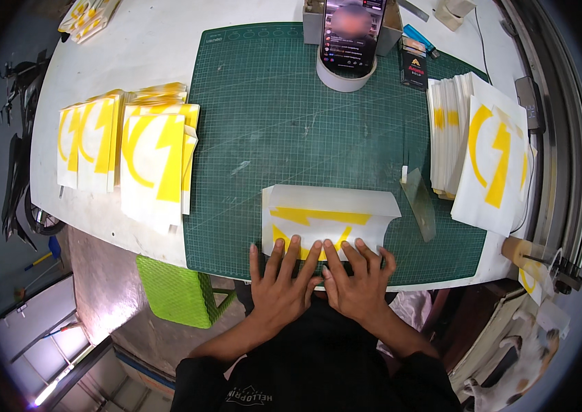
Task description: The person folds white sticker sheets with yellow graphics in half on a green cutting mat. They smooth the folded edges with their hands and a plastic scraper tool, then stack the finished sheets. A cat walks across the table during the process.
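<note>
A white paper sheet with yellow printed shapes [335, 197] lies near the front edge of the green cutting mat [291, 130]. Its far part is curled over in a rounded fold, and the right end stands up a little. My left hand [281, 285] presses on the near side of the sheet with its fingers spread. Beside it my right hand [358, 285] rests the same way, fingers stretched out, the two index fingers almost touching. Both palms sit at the table's front edge. To the right of the sheet lies a thin translucent pointed piece [419, 209].
Stacks of folded yellow-and-white papers [153, 161] stand at left; a stack of printed sheets [497, 161] leans at right. A phone [351, 31] stands in a white ring [347, 79], near a small black box [414, 70] and blue lighter [420, 40]. A cup [523, 251] hangs near the right edge.
</note>
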The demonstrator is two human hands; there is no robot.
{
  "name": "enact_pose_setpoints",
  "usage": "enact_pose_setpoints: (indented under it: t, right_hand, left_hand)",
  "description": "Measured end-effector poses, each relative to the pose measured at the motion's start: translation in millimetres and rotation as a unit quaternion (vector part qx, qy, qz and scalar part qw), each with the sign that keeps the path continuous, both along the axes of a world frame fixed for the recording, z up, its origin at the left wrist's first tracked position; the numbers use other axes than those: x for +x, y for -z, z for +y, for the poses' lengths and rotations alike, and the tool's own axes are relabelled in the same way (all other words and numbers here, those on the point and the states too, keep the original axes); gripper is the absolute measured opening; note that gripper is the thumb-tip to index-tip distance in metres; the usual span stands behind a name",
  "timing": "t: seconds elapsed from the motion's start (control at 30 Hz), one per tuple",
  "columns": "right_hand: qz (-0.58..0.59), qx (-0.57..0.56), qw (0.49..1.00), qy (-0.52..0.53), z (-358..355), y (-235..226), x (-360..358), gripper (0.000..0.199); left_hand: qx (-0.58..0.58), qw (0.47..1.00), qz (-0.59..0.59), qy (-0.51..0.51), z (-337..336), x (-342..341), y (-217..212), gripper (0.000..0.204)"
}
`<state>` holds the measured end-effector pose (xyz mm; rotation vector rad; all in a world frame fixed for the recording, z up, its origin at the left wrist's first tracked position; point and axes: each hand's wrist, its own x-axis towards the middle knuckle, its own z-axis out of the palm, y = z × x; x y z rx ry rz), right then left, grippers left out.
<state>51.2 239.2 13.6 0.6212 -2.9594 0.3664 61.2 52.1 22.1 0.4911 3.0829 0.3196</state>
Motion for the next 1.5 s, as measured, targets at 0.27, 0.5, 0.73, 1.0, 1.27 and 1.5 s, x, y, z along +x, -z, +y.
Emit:
enact_pose_setpoints:
  t: [0.27,0.5,0.73,1.0,1.27,1.5]
  right_hand:
    - [0.002,0.015,1.0,0.011,-4,0,3,0.054]
    - [0.001,0.017,0.999,0.038,29,-2,1,0.048]
    - [-0.001,0.004,0.996,0.086,56,-4,9,0.046]
    - [-0.01,0.003,0.998,0.056,43,-7,2,0.045]
    - [0.002,-0.003,0.999,0.046,36,-4,2,0.049]
    - [-0.105,-0.045,0.993,-0.038,11,-10,1,0.059]
  left_hand:
    - [-0.015,1.0,0.006,0.001,1,1,2,0.051]
    - [-0.062,0.998,-0.005,-0.008,-39,2,2,0.059]
    - [-0.066,0.997,0.004,-0.026,-54,5,-5,0.059]
    - [0.121,0.989,0.005,-0.082,-52,5,2,0.067]
    - [0.12,0.989,-0.026,0.08,-13,-9,-10,0.07]
    - [0.071,0.991,-0.07,0.093,2,-16,-1,0.077]
